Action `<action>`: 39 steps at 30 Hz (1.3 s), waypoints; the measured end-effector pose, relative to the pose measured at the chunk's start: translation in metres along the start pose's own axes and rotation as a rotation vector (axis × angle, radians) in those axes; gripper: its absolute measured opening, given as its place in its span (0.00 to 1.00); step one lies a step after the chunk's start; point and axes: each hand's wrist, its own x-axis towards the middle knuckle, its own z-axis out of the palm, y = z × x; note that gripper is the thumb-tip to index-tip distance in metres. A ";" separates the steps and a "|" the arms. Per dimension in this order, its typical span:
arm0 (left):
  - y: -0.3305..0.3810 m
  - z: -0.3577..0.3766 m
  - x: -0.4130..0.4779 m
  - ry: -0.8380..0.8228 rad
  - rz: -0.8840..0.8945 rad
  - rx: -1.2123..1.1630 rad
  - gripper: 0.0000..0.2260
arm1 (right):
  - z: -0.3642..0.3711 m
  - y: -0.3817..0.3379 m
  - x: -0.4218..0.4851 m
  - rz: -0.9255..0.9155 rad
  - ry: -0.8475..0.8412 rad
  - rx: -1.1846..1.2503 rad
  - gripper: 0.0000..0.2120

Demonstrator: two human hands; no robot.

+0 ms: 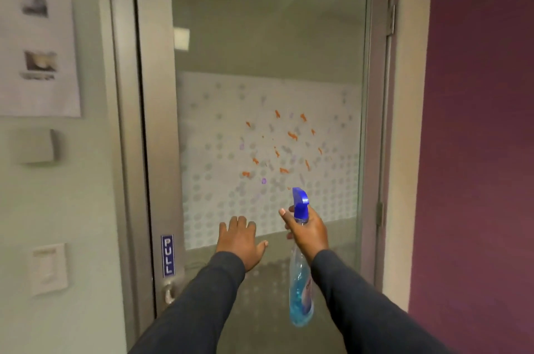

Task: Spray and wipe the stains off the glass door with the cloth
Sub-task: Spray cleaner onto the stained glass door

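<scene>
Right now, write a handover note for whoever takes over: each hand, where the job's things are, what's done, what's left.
Left hand: empty, fingers spread, palm toward the lower glass; whether it touches I cannot tell.
Right hand: grip closed on the neck of the spray bottle, blue nozzle aimed at the glass door. The bottle holds blue liquid in its lower part.
Stains: orange and faint purple marks scattered over the frosted dotted band, just above the nozzle.
Cloth: not in view.
Done: bottle raised and aimed. No mist or wiped patch visible.
Left: spray the stains, find the cloth, wipe them off.
</scene>
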 end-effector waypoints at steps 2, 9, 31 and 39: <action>-0.006 -0.027 0.016 0.090 -0.015 0.012 0.28 | -0.001 -0.029 0.024 -0.066 -0.013 -0.013 0.13; -0.024 -0.096 0.057 0.271 -0.061 0.078 0.27 | 0.005 -0.109 0.084 -0.212 -0.007 -0.043 0.19; -0.009 -0.116 0.051 0.253 -0.041 0.169 0.27 | -0.097 -0.132 0.105 -0.088 0.265 -0.007 0.16; 0.000 -0.106 0.038 0.235 -0.045 0.152 0.28 | -0.054 -0.131 0.070 -0.080 -0.194 -0.104 0.16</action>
